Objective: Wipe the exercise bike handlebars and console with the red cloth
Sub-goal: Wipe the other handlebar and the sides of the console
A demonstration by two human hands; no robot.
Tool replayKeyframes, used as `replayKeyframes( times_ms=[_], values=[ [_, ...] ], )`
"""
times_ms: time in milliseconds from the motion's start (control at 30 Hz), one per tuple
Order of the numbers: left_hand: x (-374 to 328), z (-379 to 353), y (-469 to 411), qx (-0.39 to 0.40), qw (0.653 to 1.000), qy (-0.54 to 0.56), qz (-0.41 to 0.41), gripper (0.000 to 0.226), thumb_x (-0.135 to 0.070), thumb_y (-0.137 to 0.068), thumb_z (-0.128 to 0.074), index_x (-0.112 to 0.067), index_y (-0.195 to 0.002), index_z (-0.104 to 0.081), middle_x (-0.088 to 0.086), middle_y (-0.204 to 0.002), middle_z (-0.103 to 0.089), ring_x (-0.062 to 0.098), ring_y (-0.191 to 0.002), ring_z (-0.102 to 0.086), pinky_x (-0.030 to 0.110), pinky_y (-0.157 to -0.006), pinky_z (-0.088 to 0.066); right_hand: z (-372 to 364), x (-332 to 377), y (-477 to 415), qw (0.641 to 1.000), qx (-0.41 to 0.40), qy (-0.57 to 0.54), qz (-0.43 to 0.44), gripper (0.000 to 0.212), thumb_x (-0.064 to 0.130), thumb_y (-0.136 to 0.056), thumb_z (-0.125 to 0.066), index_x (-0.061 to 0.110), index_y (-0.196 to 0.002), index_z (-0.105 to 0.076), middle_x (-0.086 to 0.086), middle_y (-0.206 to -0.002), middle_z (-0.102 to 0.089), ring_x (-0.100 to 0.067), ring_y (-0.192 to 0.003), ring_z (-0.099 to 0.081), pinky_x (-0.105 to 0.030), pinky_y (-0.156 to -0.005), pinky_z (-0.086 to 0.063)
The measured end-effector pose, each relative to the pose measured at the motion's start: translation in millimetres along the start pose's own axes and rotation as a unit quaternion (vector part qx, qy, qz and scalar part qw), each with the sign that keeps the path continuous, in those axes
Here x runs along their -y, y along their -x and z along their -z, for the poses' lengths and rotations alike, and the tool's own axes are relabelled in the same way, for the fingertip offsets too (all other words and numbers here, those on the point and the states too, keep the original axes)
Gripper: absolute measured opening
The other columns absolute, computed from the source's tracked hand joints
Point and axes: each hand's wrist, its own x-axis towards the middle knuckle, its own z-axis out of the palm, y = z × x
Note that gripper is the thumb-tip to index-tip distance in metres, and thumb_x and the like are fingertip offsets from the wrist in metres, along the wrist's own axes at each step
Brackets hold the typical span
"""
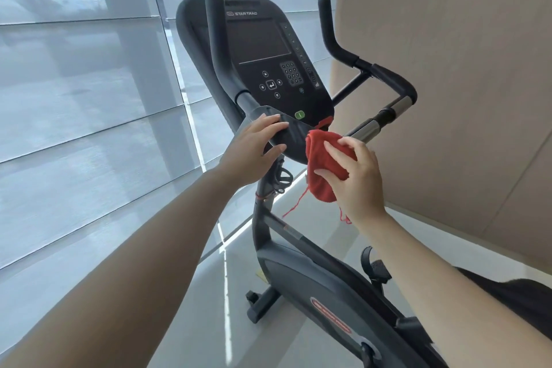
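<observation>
Beside shaded windows, left hand [254, 148] spread on console [268, 63]; right hand [355, 176] pinching red cloth [321, 164].

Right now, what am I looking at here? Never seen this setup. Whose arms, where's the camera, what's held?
One picture, from a camera worn on a person's head, looking forward and down, so the two bare arms are the wearer's own. In front stands an exercise bike with a dark console and black handlebars. The left hand rests on the console's lower lip, fingers open and empty. The right hand has a grip on a bunched red cloth, loose threads dangling, held against the console's lower right edge. Shaded windows are behind, pale floor below.
</observation>
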Motion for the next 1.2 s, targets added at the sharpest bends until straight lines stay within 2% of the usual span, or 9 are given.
replayKeyframes(
  times_ms=[233, 433, 600, 700, 867, 933, 1033, 1133, 1200],
  values=[
    [-2.6, 5.0, -3.9, 0.023, 0.999, -0.006, 0.027, 0.041, -0.029, -0.096, -0.045, -0.023, -0.137, -0.044, -0.004, -0.149, -0.036, 0.018, -0.142, -0.022, 0.042, -0.114, -0.025, 12.5, -17.3, -11.5, 0.998, 0.045, -0.036, 0.019, 0.045, 0.031, -0.077, -0.072, 0.016, -0.118, -0.063, -0.006, -0.117, -0.061, -0.023, -0.105, -0.054, -0.015, -0.091, -0.035],
    [-16.9, -2.2, -9.1, -0.040, 0.997, -0.015, 0.069, 0.035, -0.033, -0.095, -0.046, -0.022, -0.128, -0.055, -0.005, -0.141, -0.046, 0.016, -0.132, -0.036, 0.034, -0.108, -0.032, 12.3, -28.3, -24.2, 0.992, 0.078, -0.092, 0.048, 0.041, 0.032, -0.079, -0.069, 0.019, -0.117, -0.064, -0.002, -0.116, -0.060, -0.012, -0.105, -0.048, -0.011, -0.095, -0.030],
    [-33.4, -12.5, -12.3, -0.091, 0.991, -0.019, 0.097, 0.029, -0.027, -0.093, -0.051, -0.018, -0.119, -0.061, -0.001, -0.132, -0.053, 0.018, -0.125, -0.043, 0.030, -0.104, -0.033, 25.6, -68.2, -51.2, 0.982, 0.138, -0.125, -0.014, 0.039, 0.035, -0.082, -0.065, 0.019, -0.117, -0.064, 0.001, -0.117, -0.059, -0.014, -0.107, -0.049, -0.031, -0.097, -0.044],
    [-43.0, -20.6, -24.6, -0.120, 0.987, -0.028, 0.107, 0.025, -0.028, -0.092, -0.051, -0.021, -0.112, -0.064, -0.002, -0.122, -0.059, 0.019, -0.117, -0.049, 0.036, -0.104, -0.037, 25.5, -91.2, -79.4, 0.983, 0.159, -0.060, -0.068, 0.037, 0.038, -0.086, -0.060, 0.016, -0.116, -0.065, -0.001, -0.118, -0.058, -0.022, -0.110, -0.048, -0.031, -0.094, -0.042],
    [-65.7, -43.7, -55.9, -0.177, 0.968, -0.024, 0.178, 0.018, -0.032, -0.088, -0.050, -0.031, -0.101, -0.063, -0.012, -0.114, -0.060, 0.015, -0.115, -0.051, 0.056, -0.102, -0.033, 14.4, -88.7, -87.7, 0.971, 0.211, -0.079, 0.075, 0.030, 0.038, -0.088, -0.057, 0.019, -0.108, -0.067, 0.002, -0.112, -0.062, -0.018, -0.105, -0.051, -0.035, -0.095, -0.042],
    [-73.3, -51.3, -66.7, -0.194, 0.961, -0.033, 0.192, 0.019, -0.034, -0.088, -0.048, -0.033, -0.099, -0.063, -0.014, -0.113, -0.060, 0.012, -0.114, -0.051, 0.059, -0.105, -0.029, 16.7, -101.0, -95.4, 0.965, 0.234, -0.085, 0.086, 0.030, 0.038, -0.089, -0.055, 0.018, -0.108, -0.067, 0.003, -0.111, -0.062, -0.016, -0.104, -0.048, -0.031, -0.094, -0.039],
    [-80.9, -58.0, -81.5, -0.196, 0.959, -0.053, 0.199, 0.020, -0.031, -0.091, -0.048, -0.030, -0.104, -0.063, -0.011, -0.117, -0.060, 0.011, -0.116, -0.050, 0.038, -0.103, -0.032, 21.9, -130.0, -116.8, 0.964, 0.253, -0.063, 0.059, 0.031, 0.039, -0.092, -0.051, 0.019, -0.108, -0.067, 0.003, -0.110, -0.061, -0.017, -0.105, -0.047, -0.034, -0.092, -0.042],
    [-81.3, -62.1, -93.5, -0.213, 0.955, -0.065, 0.197, 0.021, -0.030, -0.091, -0.048, -0.028, -0.104, -0.064, -0.008, -0.116, -0.061, 0.014, -0.115, -0.052, 0.032, -0.097, -0.039, 20.3, -139.6, -130.6, 0.962, 0.269, -0.018, 0.046, 0.033, 0.041, -0.094, -0.045, 0.019, -0.109, -0.065, 0.001, -0.112, -0.061, -0.020, -0.104, -0.049, -0.037, -0.091, -0.043],
    [-78.7, -65.3, -95.6, -0.222, 0.949, -0.079, 0.209, 0.020, -0.029, -0.092, -0.048, -0.027, -0.103, -0.064, -0.006, -0.116, -0.061, 0.014, -0.113, -0.053, 0.034, -0.101, -0.035, 16.1, -130.4, -128.7, 0.958, 0.273, 0.012, 0.086, 0.035, 0.043, -0.095, -0.041, 0.021, -0.107, -0.066, 0.003, -0.111, -0.061, -0.020, -0.103, -0.050, -0.039, -0.091, -0.042]
  ],
)
